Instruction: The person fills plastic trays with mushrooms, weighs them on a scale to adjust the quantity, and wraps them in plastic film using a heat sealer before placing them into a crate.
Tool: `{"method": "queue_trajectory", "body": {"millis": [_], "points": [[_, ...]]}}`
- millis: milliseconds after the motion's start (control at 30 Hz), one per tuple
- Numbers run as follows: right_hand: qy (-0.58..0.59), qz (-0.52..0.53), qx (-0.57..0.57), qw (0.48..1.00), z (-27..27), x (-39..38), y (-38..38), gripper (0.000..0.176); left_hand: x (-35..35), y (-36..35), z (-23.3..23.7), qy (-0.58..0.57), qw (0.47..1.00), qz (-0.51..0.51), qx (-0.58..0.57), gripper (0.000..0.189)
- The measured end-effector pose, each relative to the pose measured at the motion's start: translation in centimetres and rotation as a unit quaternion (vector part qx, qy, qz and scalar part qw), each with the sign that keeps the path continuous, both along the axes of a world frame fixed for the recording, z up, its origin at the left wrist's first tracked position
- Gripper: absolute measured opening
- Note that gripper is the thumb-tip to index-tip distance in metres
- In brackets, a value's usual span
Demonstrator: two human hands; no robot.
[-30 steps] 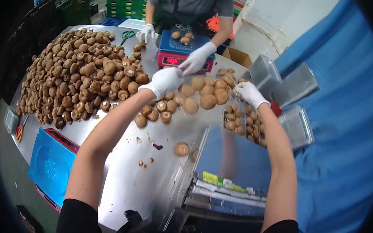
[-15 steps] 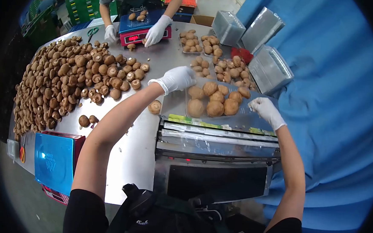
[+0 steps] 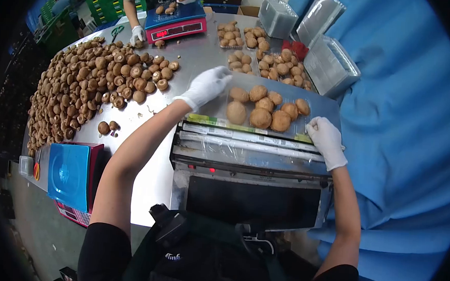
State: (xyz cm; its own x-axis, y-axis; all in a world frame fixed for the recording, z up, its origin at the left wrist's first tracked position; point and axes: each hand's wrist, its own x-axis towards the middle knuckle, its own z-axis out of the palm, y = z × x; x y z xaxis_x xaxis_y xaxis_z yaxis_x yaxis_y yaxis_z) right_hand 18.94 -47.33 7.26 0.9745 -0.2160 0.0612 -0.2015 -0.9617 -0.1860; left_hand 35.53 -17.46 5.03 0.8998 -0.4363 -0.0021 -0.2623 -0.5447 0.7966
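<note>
Head view: left hand (image 3: 206, 85) grips one end of the mushroom tray (image 3: 215, 109); right hand (image 3: 327, 141) hides its own grasp.

Loose mushroom pile (image 3: 79, 85), red scale (image 3: 176, 24), stacked trays (image 3: 330, 64)

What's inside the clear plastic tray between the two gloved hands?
The clear plastic tray holds about eight round brown mushrooms, caps up. Its floor beneath them is hidden.
</note>
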Motion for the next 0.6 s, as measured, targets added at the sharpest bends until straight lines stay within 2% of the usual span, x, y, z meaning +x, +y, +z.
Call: {"method": "queue_trajectory", "body": {"millis": [100, 167, 233, 300, 367, 400, 433, 500, 600], "points": [[-0.015, 0.000, -0.022, 1.000, -0.1, -0.2, -0.5, 0.018, -2.4, 2.7, -0.5, -0.102, 0.992, 0.050, -0.049, 0.034], [-0.005, 0.021, -0.077, 0.997, 0.2, -0.4, -0.5, 0.019, -5.5, 4.1, 0.8, -0.118, 0.989, 0.092, -0.008, 0.027], [0.016, 0.010, -0.062, 0.998, 0.8, -1.2, -0.8, 0.022, -8.6, 5.2, 2.6, -0.123, 0.987, 0.092, 0.040, 0.021], [-0.164, -0.037, 0.005, 0.986, 1.7, -2.5, -1.1, 0.026, -11.1, 6.5, 1.9, -0.157, 0.983, 0.093, 0.035, 0.020], [-0.212, -0.041, 0.051, 0.975, 2.6, -5.0, -2.1, 0.026, -13.5, 7.8, 1.8, -0.180, 0.973, 0.096, 0.107, 0.021], [-0.178, -0.069, 0.045, 0.981, 3.8, -6.7, -1.4, 0.026, -14.5, 8.4, 1.9, -0.177, 0.971, 0.104, 0.121, 0.023], [-0.129, -0.106, -0.033, 0.985, 4.1, -8.2, -1.2, 0.029, -15.3, 8.7, 1.8, -0.175, 0.969, 0.112, 0.133, 0.024], [-0.067, -0.109, -0.206, 0.970, 2.0, -10.8, -2.6, 0.034, -15.9, 8.7, 1.3, -0.195, 0.968, 0.103, 0.116, 0.026], [-0.026, -0.114, -0.268, 0.956, -0.4, -11.6, -2.8, 0.037, -15.8, 7.4, 0.8, -0.239, 0.955, 0.067, 0.164, 0.035]]}}
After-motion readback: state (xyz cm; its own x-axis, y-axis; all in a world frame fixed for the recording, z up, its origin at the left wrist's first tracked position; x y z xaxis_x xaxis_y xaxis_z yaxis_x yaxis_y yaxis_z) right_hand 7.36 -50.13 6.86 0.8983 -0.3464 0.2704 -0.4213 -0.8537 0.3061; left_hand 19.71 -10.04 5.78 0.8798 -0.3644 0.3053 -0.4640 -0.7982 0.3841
